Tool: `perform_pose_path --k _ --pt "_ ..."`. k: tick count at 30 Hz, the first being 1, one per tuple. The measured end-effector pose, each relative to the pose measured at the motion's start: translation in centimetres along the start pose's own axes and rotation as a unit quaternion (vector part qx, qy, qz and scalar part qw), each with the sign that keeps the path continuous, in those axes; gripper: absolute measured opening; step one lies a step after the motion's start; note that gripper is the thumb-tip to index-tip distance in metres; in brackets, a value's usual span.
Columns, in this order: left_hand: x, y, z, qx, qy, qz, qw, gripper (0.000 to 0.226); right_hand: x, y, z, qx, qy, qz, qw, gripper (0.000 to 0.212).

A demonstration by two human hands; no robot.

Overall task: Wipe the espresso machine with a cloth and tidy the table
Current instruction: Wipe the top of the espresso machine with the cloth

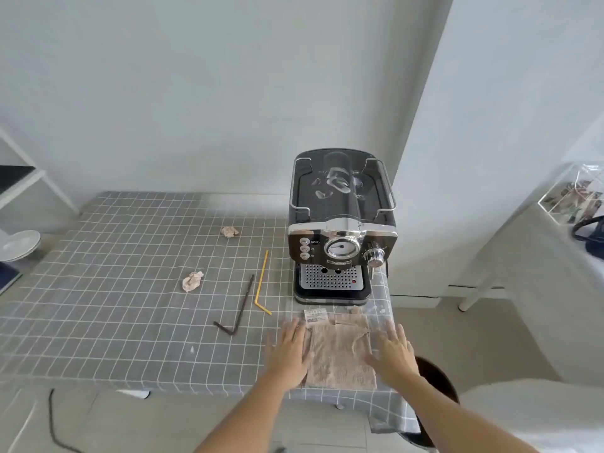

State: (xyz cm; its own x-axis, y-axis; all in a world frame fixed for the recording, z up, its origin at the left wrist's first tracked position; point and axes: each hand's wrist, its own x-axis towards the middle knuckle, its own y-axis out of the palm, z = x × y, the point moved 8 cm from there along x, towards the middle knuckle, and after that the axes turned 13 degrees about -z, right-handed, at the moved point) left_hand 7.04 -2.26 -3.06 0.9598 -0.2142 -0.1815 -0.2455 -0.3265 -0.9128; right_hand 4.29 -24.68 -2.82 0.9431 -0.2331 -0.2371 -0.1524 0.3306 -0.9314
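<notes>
Cloth (340, 353), a beige towel with a paper tag at its far edge, lies flat on the desk (114, 289) at the near right corner, just in front of the espresso machine (340, 230), its long axis running away from the person. Left hand (289, 349) and right hand (394, 353) flank it with each grip spread flat, pinching nothing, fingers overlapping its side edges. Neither hand looks nearer, so either could probably gather it.

2 straws (262, 282), 2 crumpled tissues (192, 281), 1 cloth (340, 351)
</notes>
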Motion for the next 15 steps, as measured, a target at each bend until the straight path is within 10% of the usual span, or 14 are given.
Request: perform_pose_path --k 6,9,15 --pt "-1.8 1.8 -0.9 0.02 -0.018 0.023 0.999 0.072 -1.5 0.5 0.6 0.015 0.021 -0.146 0.989 0.02" --pt "-2.4 1.5 -1.8 0.004 -0.016 0.016 1.0 0.08 -1.6 -0.5 1.4 0.038 0.019 -0.153 0.987 0.033" --pt "-2.1 -0.6 -4.5 -0.072 0.025 -0.041 0.996 0.093 -3.6 -5.6 6.2 0.178 -0.153 -0.196 0.952 0.009"
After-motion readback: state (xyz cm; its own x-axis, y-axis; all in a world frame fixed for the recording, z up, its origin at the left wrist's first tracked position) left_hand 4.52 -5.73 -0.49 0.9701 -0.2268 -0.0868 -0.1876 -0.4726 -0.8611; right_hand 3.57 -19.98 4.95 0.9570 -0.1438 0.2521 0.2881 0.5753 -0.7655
